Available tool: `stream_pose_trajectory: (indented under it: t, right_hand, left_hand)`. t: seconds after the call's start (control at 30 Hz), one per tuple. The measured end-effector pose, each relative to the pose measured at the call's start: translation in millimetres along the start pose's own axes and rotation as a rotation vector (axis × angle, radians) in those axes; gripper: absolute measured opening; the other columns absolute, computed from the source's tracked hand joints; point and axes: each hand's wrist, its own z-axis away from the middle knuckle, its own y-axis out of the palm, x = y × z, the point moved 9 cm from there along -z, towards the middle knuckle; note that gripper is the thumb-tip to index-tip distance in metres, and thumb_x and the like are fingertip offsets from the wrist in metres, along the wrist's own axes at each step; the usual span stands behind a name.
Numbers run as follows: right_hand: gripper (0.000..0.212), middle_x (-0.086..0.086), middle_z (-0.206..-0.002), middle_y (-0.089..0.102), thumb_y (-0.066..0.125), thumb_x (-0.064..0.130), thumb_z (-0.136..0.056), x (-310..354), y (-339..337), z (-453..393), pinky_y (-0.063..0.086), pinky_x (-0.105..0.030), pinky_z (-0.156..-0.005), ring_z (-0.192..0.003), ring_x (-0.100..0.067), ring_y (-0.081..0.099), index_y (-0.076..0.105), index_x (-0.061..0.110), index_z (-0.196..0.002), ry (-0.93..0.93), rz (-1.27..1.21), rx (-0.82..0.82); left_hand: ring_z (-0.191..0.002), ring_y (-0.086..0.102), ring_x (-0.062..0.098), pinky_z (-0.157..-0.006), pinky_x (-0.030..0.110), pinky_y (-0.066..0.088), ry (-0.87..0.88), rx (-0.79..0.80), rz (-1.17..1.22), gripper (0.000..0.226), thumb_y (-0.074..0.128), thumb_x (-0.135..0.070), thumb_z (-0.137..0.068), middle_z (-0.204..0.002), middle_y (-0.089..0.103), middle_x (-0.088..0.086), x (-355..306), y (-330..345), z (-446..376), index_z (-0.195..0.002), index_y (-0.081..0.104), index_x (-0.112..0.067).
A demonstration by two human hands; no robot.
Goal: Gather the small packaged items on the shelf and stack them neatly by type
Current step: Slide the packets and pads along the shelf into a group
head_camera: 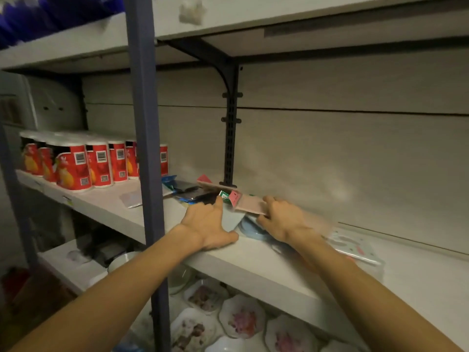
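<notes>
Small flat packets lie scattered on the white shelf point(253, 252). My right hand point(281, 219) grips a stack of pink packets point(250, 204) at its right end, held just above a pale blue round item point(250, 228). My left hand point(208, 222) lies flat on the shelf, fingers stretched toward dark and blue packets point(190, 193) and a small green packet point(224, 195), thumb against a grey-blue packet point(232, 218). A pink packet point(204, 179) leans near the back panel. One silvery packet point(132, 199) lies apart at the left.
Red and white canisters point(83, 163) stand in rows on the shelf's left. A blue upright post point(147, 148) crosses in front. A patterned flat box point(355, 246) lies right of my right hand. Floral dishes point(241, 321) fill the shelf below.
</notes>
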Motion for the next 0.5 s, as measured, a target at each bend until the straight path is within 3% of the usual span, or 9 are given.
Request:
stream_pose_trajectory:
  t: [0.17,0.27,0.4,0.5]
  right_hand:
    - [0.030,-0.009,-0.101,0.070,0.053,0.041,-0.090,1,-8,12,0.041,-0.036,-0.065,-0.092,-0.037,0.064,0.055,0.021,-0.112,0.022,-0.023,-0.080]
    - [0.044,-0.007,-0.108,0.072,0.049,0.039,-0.093,-6,-17,20,0.053,-0.040,-0.076,-0.096,-0.036,0.065,0.051,0.023,-0.134,0.081,-0.065,-0.129]
    - [0.046,0.001,-0.107,0.075,0.047,0.037,-0.098,-20,-36,34,0.056,-0.041,-0.076,-0.094,-0.030,0.068,0.044,0.027,-0.142,0.155,-0.179,-0.280]
    - [0.044,-0.010,-0.107,0.074,0.045,0.036,-0.101,-30,-57,49,0.055,-0.043,-0.073,-0.091,-0.038,0.068,0.040,0.027,-0.144,0.166,-0.206,-0.432]
  left_hand:
    - [-0.099,0.064,0.033,-0.079,0.038,0.045,0.086,0.004,-0.048,0.068,0.055,-0.043,-0.083,-0.113,0.066,0.010,-5,5,-2,-0.140,0.036,-0.010]
    - [-0.107,0.064,0.036,-0.084,0.039,0.047,0.118,-0.064,-0.047,0.060,0.054,-0.033,-0.087,-0.119,0.067,0.013,-12,5,0,-0.139,0.035,-0.010]
    - [-0.097,0.068,0.038,-0.071,0.038,0.042,0.127,-0.196,0.061,0.043,0.046,-0.032,-0.096,-0.110,0.071,0.013,-8,-8,-5,-0.134,0.039,-0.012]
    - [-0.087,0.069,0.037,-0.063,0.038,0.039,0.114,-0.301,0.115,0.041,0.045,-0.026,-0.098,-0.102,0.073,0.011,-3,-26,-4,-0.137,0.038,-0.012]
